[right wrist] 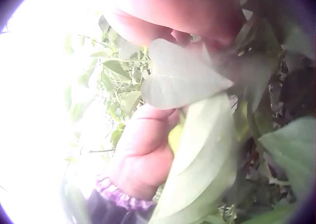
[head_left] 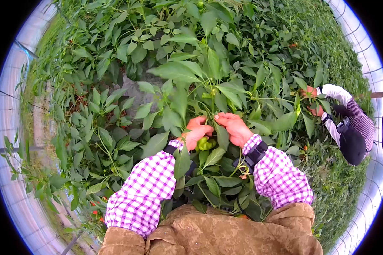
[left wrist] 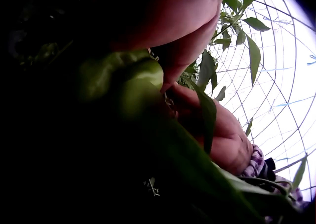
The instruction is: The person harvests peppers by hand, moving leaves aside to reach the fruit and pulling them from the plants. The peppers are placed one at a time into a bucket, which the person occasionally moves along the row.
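A pale green bell pepper (head_left: 205,144) hangs among the leaves, just below my left hand (head_left: 195,132). The fingers of that hand are bent, with thumb and forefinger pinching at the thin pepper plant stem above the fruit. Facing it, my right hand (head_left: 235,128) has its fingertips together on the same stem, a little higher. In the left wrist view the pepper (left wrist: 143,74) lies right under the left hand (left wrist: 173,21), and the right hand (left wrist: 222,130) comes in from beyond. A broad leaf (right wrist: 180,78) partly covers the fingertips in the right wrist view.
Dense pepper foliage (head_left: 110,140) surrounds both hands. A smaller green pepper (head_left: 207,95) hangs farther up the plant. At right, another person in a dark cap (head_left: 352,145) reaches into the plants. Grey ground cover (head_left: 136,93) shows between rows, and greenhouse walls (head_left: 19,80) curve at the sides.
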A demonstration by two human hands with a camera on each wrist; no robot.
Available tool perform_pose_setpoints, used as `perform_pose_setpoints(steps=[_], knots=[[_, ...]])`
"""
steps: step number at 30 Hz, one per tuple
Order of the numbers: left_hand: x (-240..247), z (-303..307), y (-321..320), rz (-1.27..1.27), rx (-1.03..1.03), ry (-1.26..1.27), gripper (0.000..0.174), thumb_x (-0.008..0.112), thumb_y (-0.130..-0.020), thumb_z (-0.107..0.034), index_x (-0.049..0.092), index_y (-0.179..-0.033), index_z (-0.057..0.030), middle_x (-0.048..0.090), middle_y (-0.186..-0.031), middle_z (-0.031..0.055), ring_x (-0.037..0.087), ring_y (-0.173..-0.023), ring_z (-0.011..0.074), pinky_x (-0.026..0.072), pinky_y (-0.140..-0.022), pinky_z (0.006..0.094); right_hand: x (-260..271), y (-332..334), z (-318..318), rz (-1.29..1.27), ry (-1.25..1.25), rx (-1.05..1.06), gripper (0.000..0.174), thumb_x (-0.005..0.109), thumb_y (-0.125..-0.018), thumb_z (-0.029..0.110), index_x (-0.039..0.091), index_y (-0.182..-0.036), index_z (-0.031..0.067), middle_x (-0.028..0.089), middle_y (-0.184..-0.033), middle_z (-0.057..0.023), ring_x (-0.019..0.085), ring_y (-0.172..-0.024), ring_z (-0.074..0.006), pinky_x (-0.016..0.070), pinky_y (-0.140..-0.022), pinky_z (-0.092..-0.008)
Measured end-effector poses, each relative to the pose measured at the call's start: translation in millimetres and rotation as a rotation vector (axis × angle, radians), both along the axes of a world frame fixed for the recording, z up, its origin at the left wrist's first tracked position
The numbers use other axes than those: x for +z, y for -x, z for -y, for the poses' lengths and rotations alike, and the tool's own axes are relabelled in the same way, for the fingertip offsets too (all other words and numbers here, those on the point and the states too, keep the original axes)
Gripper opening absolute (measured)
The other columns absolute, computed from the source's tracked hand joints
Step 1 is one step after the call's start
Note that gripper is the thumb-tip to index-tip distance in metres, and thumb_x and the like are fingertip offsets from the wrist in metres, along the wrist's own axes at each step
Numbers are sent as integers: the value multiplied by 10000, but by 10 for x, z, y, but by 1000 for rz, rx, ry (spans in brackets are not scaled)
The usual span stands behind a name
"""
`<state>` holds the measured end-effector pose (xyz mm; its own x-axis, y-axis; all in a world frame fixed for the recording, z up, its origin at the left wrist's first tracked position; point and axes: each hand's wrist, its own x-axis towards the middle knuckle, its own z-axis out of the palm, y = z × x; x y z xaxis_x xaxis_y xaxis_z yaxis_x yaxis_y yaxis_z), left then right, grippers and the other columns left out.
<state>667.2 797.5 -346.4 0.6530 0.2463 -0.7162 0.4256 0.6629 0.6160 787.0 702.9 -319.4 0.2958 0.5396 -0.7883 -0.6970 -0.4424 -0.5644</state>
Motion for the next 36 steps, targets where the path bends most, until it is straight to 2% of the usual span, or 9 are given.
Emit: perform_pose_setpoints(steps=[11, 18, 20, 21, 25, 26, 31, 35, 36], knots=[[188, -109, 47, -112, -340, -156, 156, 651, -845, -206, 663, -885, -56, 634, -718, 8, 521, -544, 65, 436, -485, 221, -60, -17, -203, 431, 60, 258, 332, 553, -897, 284, 605, -867, -42, 597, -698, -77, 529, -566, -172, 398, -485, -316], [363, -194, 156, -203, -548, -520, 176, 635, -812, -162, 693, -928, -42, 604, -686, 27, 481, -563, 82, 401, -499, 257, -403, -41, -237, 244, 153, 345, 335, 617, -853, 277, 637, -908, -53, 621, -740, -153, 574, -576, -247, 453, -534, -369], [446, -201, 198, 60, -720, -578, 167, 647, -806, -163, 695, -921, -52, 583, -679, 31, 488, -589, 76, 406, -530, 238, -845, -108, -80, 949, 170, 588, 358, 604, -842, 311, 659, -909, -36, 648, -773, -200, 606, -634, -343, 479, -619, -414], [506, -239, 213, 49, -874, -604, 194, 639, -819, -158, 696, -981, -67, 626, -762, 31, 519, -670, 79, 428, -598, 241, -507, -130, -122, 909, 176, 552, 369, 583, -836, 341, 669, -854, -18, 641, -771, -236, 612, -710, -398, 478, -687, -437], [1049, -352, 553, 187, -374, -405, 221, 584, -886, -137, 674, -1077, -72, 678, -937, 21, 569, -809, 91, 452, -706, 251, -355, -335, -150, 1233, -148, 571, 244, 507, -863, 219, 607, -794, 8, 603, -813, -265, 574, -770, -457, 457, -705, -505], [1188, -456, 680, 258, -336, -488, 219, 568, -908, -135, 668, -1092, -71, 680, -959, 12, 582, -853, 93, 460, -737, 255, -242, -311, -181, 1304, 140, 503, 242, 506, -870, 236, 624, -850, 25, 611, -827, -259, 580, -775, -451, 473, -700, -483], [1692, -634, 1496, 220, -101, -873, 206, 584, -913, -141, 664, -1077, -46, 676, -973, 29, 602, -901, 98, 471, -799, 254, 818, 152, -396, 1144, -315, 525, 179, 617, -858, 150, 638, -869, -28, 611, -686, -38, 512, -598, -91, 437, -578, -246], [1865, -452, 1981, 26, -120, -1338, 175, 625, -865, -174, 675, -980, -52, 669, -909, 87, 638, -816, 218, 508, -742, 314, 1757, 1008, -560, 896, -684, 1034, 208, 691, -806, 192, 643, -926, 29, 605, -761, -61, 588, -744, -161, 463, -658, -289], [1177, -416, 2344, 57, -82, -1595, 166, 639, -842, -186, 677, -940, -57, 660, -899, 90, 630, -794, 251, 514, -723, 331, 1308, 1515, -572, 1163, -776, 1140, 240, 718, -785, 229, 640, -900, 33, 589, -741, -80, 585, -720, -191, 465, -646, -304]])
